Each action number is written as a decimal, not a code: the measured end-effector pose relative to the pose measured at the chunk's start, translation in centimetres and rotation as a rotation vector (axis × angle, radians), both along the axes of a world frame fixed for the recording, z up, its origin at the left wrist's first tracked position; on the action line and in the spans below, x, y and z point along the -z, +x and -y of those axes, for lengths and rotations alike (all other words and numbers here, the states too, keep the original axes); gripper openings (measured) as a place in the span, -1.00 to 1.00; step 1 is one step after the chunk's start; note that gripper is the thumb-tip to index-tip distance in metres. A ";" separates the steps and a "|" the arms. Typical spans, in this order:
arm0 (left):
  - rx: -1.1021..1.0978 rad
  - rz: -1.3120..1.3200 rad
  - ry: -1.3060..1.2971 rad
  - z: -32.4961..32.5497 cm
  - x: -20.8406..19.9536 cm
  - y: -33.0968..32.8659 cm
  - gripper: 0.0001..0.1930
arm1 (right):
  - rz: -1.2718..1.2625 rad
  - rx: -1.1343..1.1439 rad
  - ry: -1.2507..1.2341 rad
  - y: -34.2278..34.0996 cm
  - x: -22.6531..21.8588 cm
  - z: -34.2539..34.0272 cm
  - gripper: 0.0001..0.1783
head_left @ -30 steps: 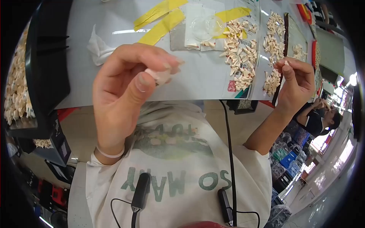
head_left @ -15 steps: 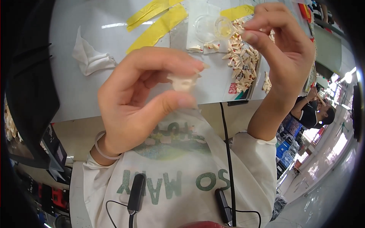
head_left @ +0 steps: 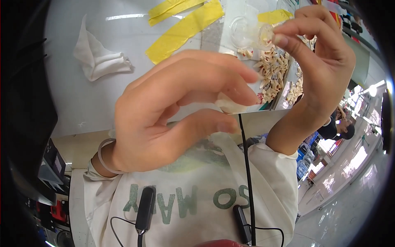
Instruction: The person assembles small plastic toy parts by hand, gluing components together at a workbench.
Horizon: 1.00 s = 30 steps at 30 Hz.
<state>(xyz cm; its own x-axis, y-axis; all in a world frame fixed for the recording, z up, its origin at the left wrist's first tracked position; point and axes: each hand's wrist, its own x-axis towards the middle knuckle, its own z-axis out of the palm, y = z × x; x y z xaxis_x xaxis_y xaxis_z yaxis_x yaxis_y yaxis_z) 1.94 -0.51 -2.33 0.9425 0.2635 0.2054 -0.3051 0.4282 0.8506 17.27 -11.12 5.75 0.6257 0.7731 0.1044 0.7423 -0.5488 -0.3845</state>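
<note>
My left hand (head_left: pixel 164 111), a band round its wrist, is raised at the middle over the table's near edge. Its fingers and thumb curve round a small cream-coloured piece (head_left: pixel 230 106), blurred and partly hidden. To the right, my right hand (head_left: pixel 325 49) is closed in a pinch of thumb and forefinger; what is between the fingertips is too small to make out. Those fingertips are right beside a small clear round cup (head_left: pixel 265 36), with a larger clear round dish (head_left: pixel 240 33) left of it. Below them lies a pile of small cream pointed pieces (head_left: pixel 273 70) with red marks.
Yellow tape strips (head_left: pixel 185 33) cross the grey-white table (head_left: pixel 111 37). A crumpled white cloth (head_left: pixel 98 61) lies at left, near a black object (head_left: pixel 29 82). A black cable (head_left: pixel 247 177) hangs down my front. Another person (head_left: pixel 339 127) is in the background at right.
My left hand has moved rightward with the cream piece, which is now more hidden by the fingers. My right hand's fingertips have come closer to the clear cup. The view has shifted slightly.
</note>
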 end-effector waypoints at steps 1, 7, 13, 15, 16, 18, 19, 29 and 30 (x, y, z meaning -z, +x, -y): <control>0.058 -0.005 -0.031 -0.1 -0.1 -0.1 -0.71 | -0.001 -0.002 0.000 0.0 0.0 -0.1 -0.79; 0.104 0.025 0.010 -0.3 0.0 0.1 -0.67 | -0.001 0.019 -0.136 -0.9 -1.2 -0.8 -0.75; 0.020 -0.029 -0.142 0.5 -0.6 -0.1 -0.63 | -0.122 -0.243 0.129 0.0 0.7 2.1 -0.83; 0.007 -0.036 -0.189 0.6 -0.6 -0.2 -0.63 | -0.477 -0.046 0.440 -1.7 0.3 3.0 -0.78; -0.012 -0.025 -0.158 0.6 -0.5 -0.2 -0.62 | -0.609 -0.063 0.511 -2.7 0.2 2.6 -0.74; -0.031 -0.013 -0.124 0.6 -0.4 -0.2 -0.62 | -0.644 -0.133 0.569 -3.8 1.2 2.8 -0.73; -0.066 -0.011 -0.103 0.7 -0.3 -0.3 -0.61 | -0.681 -0.205 0.625 -4.4 1.8 2.8 -0.72; -0.109 0.034 0.029 0.3 0.0 -0.7 -0.68 | -0.771 -0.068 0.781 -7.0 4.3 2.0 -0.68; -0.109 0.035 0.029 0.3 0.0 -0.7 -0.68 | -0.686 -0.098 0.788 -7.0 4.2 2.0 -0.68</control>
<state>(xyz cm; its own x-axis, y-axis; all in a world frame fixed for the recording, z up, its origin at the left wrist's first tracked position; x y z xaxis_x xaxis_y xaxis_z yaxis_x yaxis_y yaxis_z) 1.28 -0.76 -2.29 0.9008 0.3574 0.2464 -0.3779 0.3663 0.8503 10.32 -13.08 1.51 0.6793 0.6912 0.2465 0.2572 0.0903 -0.9621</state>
